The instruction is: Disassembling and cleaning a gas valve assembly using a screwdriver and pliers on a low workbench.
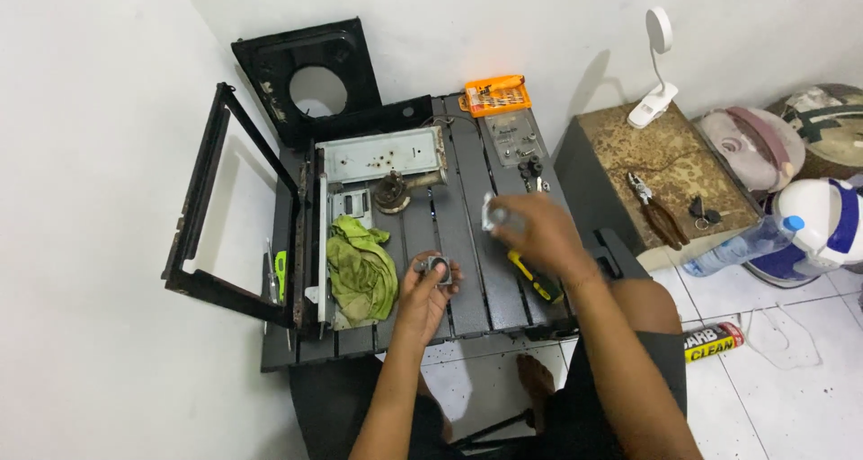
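My left hand (pixel 426 291) holds a small grey metal part (pixel 434 266) over the dark slatted table (pixel 463 235). My right hand (pixel 532 229) is raised a little to the right, blurred, gripping a small pale object (pixel 493 213) between its fingers. A yellow-and-black screwdriver (pixel 536 280) lies on the table just under my right wrist. A crumpled green rag (pixel 361 267) lies left of my left hand.
A stove's metal body (pixel 382 154) with a round burner part (pixel 392 191) lies at the table's back, black frames (pixel 220 217) leaning at left. An orange bit set (pixel 497 94) sits at the far edge. Pliers (pixel 654 210), keys, a lamp (pixel 654 69), a bottle and a spray can (pixel 712 340) are right.
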